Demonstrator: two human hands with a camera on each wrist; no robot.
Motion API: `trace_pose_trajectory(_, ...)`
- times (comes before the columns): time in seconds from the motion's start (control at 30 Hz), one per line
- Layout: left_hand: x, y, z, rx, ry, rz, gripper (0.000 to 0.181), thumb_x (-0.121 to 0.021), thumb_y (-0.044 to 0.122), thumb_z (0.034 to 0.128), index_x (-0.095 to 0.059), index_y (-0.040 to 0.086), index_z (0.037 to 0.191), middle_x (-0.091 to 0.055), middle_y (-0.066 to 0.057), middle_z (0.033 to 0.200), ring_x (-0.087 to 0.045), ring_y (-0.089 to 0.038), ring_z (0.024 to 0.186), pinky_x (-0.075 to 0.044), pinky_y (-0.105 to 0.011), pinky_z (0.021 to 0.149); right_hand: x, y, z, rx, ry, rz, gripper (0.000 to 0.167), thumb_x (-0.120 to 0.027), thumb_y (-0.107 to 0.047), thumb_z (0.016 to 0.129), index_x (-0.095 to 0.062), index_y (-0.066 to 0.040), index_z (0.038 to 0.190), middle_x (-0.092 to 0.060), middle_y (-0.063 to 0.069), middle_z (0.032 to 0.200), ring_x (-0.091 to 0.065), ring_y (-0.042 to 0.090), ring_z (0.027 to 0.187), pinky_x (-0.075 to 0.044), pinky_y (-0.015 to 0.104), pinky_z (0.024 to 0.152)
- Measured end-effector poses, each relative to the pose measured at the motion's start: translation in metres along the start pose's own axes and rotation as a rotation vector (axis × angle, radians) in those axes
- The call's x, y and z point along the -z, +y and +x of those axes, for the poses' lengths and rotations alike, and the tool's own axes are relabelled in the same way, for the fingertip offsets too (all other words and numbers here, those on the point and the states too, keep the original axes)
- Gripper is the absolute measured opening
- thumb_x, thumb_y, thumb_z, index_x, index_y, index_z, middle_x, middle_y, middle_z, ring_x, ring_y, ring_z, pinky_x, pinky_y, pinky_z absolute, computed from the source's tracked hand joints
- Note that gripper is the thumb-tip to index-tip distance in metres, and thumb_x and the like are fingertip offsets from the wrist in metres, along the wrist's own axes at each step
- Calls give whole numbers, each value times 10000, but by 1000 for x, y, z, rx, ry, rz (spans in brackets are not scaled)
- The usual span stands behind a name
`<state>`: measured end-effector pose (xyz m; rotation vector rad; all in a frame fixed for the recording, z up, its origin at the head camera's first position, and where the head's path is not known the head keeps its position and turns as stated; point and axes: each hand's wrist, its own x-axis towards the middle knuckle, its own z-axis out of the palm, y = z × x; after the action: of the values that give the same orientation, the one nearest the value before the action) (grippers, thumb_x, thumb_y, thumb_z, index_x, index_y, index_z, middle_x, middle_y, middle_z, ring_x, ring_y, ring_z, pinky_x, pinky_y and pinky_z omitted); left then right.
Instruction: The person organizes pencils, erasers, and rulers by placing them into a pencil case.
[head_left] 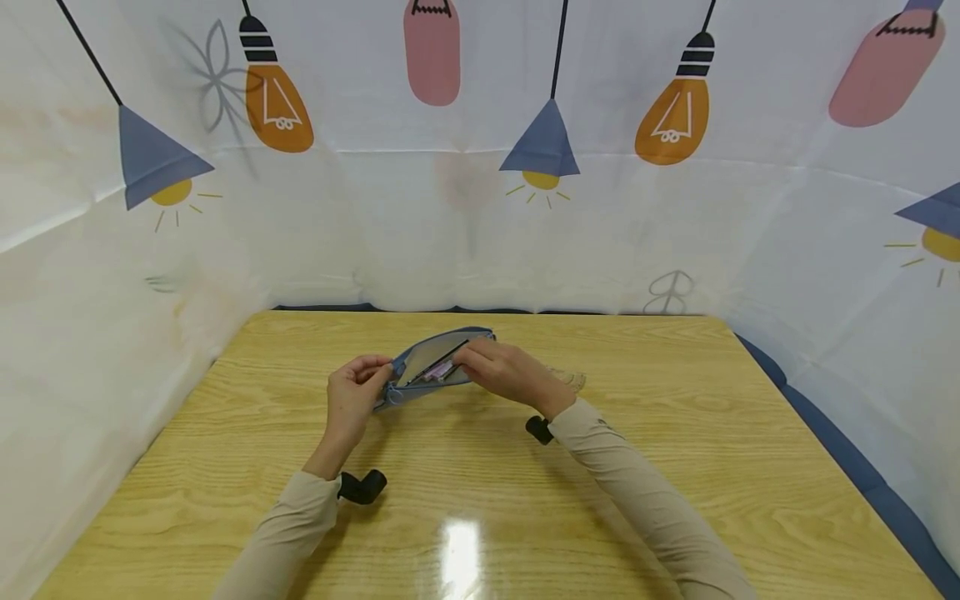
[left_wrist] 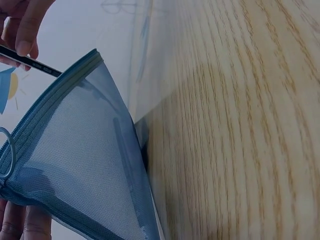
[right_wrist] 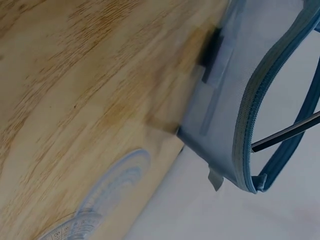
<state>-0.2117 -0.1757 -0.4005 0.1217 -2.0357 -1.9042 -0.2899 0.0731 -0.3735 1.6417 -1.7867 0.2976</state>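
Note:
A blue zippered mesh pouch (head_left: 426,348) (left_wrist: 95,145) (right_wrist: 215,107) is held above the table with its zipper side open. My left hand (head_left: 356,402) grips its left end; some of those fingers (left_wrist: 30,222) show below the pouch in the left wrist view. At the pouch's mouth, my right hand (head_left: 504,373) (left_wrist: 22,30) pinches a thin dark pencil (left_wrist: 31,62) (right_wrist: 287,136), whose other end lies inside the mesh. Other slim items (head_left: 441,369) show inside the pouch in the head view. The right wrist view does not show the right hand.
Clear plastic measuring tools, one curved (right_wrist: 117,175), lie on the wooden table (head_left: 465,467) beyond my right wrist, partly hidden by it in the head view. White curtains (head_left: 420,225) with printed lamps surround the table's back and sides. Black devices (head_left: 363,487) sit at both wrists.

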Motion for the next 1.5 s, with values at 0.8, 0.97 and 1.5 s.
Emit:
trace_pose_trajectory(0.8,0,1,-2,9,-6,18,189,-679,92,918,-691,-54,1038,-697,-67,827,-603,-73,649,-500,-202,537,-19,1,3,21,-100,-79,204,-701,-33,888,-655,-62,1084,-648,33,998,-627,140,925,-505,246,818)
trace_pose_trajectory(0.97,0,-1,-2,-19,-13,20,167,-674,88,918,-697,-44,1019,-688,-84,818,-581,-76,622,-492,-202,529,-21,0,6,20,-106,-82,245,-745,-40,849,-656,-71,1075,-647,24,1003,-624,136,924,-496,240,829)
trace_pose_trajectory(1.5,-1,2,-7,2,-26,-2,187,-676,81,917,-689,-55,1043,-684,-120,854,-556,-90,600,-478,-214,530,-32,1,18,38,-132,-80,214,-772,-94,831,-634,-87,994,-621,16,929,-619,137,847,-502,259,792)
